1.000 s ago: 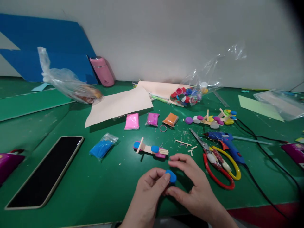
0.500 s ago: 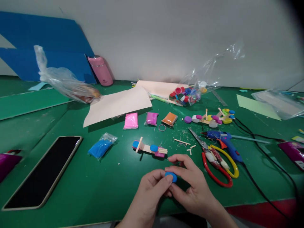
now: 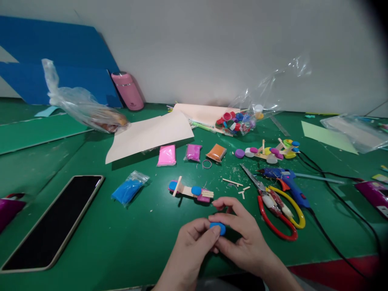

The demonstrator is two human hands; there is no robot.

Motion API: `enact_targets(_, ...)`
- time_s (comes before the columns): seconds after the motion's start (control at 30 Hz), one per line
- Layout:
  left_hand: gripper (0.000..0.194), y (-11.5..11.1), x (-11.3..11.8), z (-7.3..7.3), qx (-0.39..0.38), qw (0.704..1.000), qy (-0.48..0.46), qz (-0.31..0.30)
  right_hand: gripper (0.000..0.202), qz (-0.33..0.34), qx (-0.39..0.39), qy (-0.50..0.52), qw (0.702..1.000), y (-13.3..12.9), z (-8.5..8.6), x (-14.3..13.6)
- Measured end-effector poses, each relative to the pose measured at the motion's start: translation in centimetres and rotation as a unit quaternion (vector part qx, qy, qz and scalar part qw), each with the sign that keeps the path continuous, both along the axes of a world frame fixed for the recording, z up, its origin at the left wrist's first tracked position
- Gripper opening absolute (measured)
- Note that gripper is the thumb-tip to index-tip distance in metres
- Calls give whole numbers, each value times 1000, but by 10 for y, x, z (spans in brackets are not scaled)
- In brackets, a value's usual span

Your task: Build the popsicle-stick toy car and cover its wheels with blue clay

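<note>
Near the table's front edge, a small rounded piece of blue modelling clay [image 3: 218,229] is pinched between both hands. My left hand [image 3: 192,244] is closed on it, thumb pressed on its top. From the other side, my right hand [image 3: 242,234] grips its edge with thumb and a finger, the index finger raised. Just beyond them lies a small wooden stick model [image 3: 188,190] with blue discs and a magenta base. An opened clear packet of blue clay [image 3: 129,189] rests to its left.
Large scissors [image 3: 273,204] and a blue hot glue gun [image 3: 285,178] with a cable lie to the right. Behind are clay packets [image 3: 194,152], a second stick model [image 3: 269,152] and a bag of bottle caps [image 3: 238,121]. A phone [image 3: 54,222] lies at left.
The thumb and fingers have shifted slightly on the blue clay, and more of its surface shows. Nothing on the table has been moved.
</note>
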State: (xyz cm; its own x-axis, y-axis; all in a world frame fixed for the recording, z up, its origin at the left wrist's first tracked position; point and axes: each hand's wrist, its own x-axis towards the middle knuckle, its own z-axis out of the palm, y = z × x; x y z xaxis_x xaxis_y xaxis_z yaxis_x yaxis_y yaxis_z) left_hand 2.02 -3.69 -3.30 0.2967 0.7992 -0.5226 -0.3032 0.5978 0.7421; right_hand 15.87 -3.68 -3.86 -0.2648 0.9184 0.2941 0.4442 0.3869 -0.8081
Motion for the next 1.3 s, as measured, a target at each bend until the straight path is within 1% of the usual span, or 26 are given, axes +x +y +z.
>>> enact_targets(0.07,21,1,-1,1,7,1000,8,0,33,0,9,2,1000,0,-1,1)
enact_targets(0.2,20,6,-2,1,46,997,56,-16,27,-9,18,-11,1000,1,-2,2)
enact_targets(0.3,21,9,-3,1,79,993,91,-16,32,-7,20,-16,1000,2,-2,2)
enact_targets(0.37,21,11,-4,1,99,988,113,-19,33,-10,35,-30,999,3,-1,2)
enact_targets(0.43,20,12,-5,1,120,984,128,-29,29,-22,54,-48,997,4,-1,3)
enact_targets(0.5,19,12,-6,1,134,981,133,-39,26,-43,56,-52,996,8,-2,4)
enact_targets(0.6,19,10,-7,0,157,974,161,-16,24,-87,28,-40,995,17,-2,6)
enact_targets(0.63,18,9,-7,0,179,967,182,-2,23,-100,17,-39,994,21,-2,6)
enact_targets(0.7,15,8,-8,-3,251,940,233,10,22,-115,0,-42,992,28,-2,5)
enact_targets(0.77,12,8,-10,-6,325,904,276,-6,22,-116,-10,-48,992,33,-2,3)
enact_targets(0.83,13,9,-12,-10,367,877,309,-22,22,-111,-13,-54,992,37,-3,0)
enact_targets(0.9,14,9,-13,-14,385,860,334,-26,23,-104,-16,-57,993,39,-4,-2)
enact_targets(1.03,14,9,-13,-20,405,843,354,-17,23,-97,-23,-58,993,41,-6,-5)
enact_targets(1.3,14,9,-13,-23,403,843,357,-17,24,-93,-24,-59,994,42,-8,-7)
